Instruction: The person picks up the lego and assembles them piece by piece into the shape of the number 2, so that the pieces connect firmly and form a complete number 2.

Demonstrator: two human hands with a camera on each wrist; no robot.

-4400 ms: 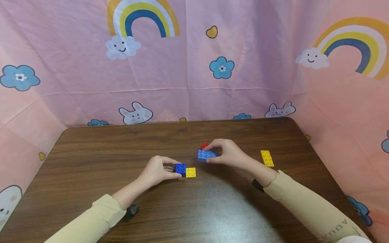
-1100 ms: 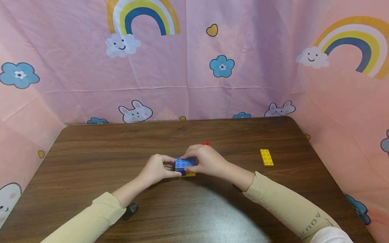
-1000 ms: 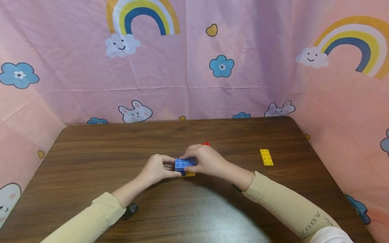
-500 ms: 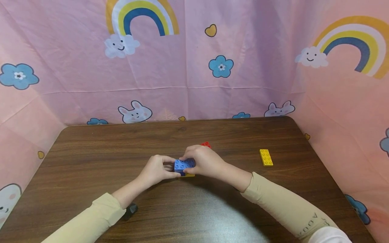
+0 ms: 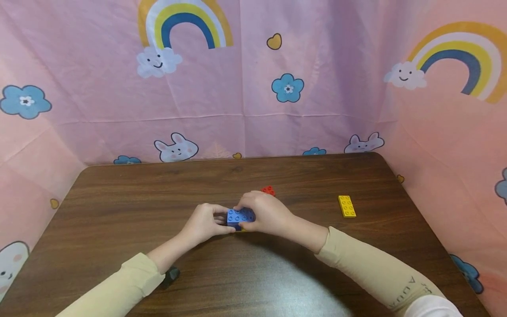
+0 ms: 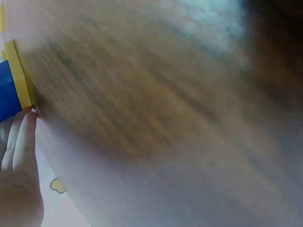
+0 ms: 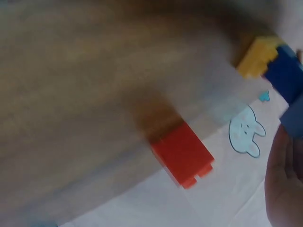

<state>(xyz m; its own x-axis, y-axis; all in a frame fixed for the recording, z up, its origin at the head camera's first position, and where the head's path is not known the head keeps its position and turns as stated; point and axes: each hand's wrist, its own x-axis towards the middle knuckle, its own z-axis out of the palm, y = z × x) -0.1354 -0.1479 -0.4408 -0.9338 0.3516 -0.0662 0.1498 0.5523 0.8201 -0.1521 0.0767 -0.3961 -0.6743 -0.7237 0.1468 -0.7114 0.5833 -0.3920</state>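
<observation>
At the middle of the table in the head view, a light blue brick point(image 5: 236, 215) lies on top of a dark blue brick point(image 5: 234, 226), with a yellow brick point(image 5: 244, 230) under them. My left hand point(image 5: 203, 223) pinches the dark blue brick from the left, thumb in front. My right hand point(image 5: 267, 213) holds the light blue brick by its right part, covering that end. The left wrist view shows the dark blue brick point(image 6: 8, 92) above the yellow one point(image 6: 20, 78). In the right wrist view the light blue brick point(image 7: 294, 118) meets the fingers.
A red brick point(image 5: 268, 190) stands just behind my right hand. Farther right on the table point(image 5: 158, 185) lies a yellow brick with eight studs point(image 5: 347, 206). A patterned pink cloth hangs behind and beside the table.
Since the earliest frame, my right hand has brought the light blue brick left and onto the dark blue one. Over the last second it has shifted only slightly; my left hand stays in place.
</observation>
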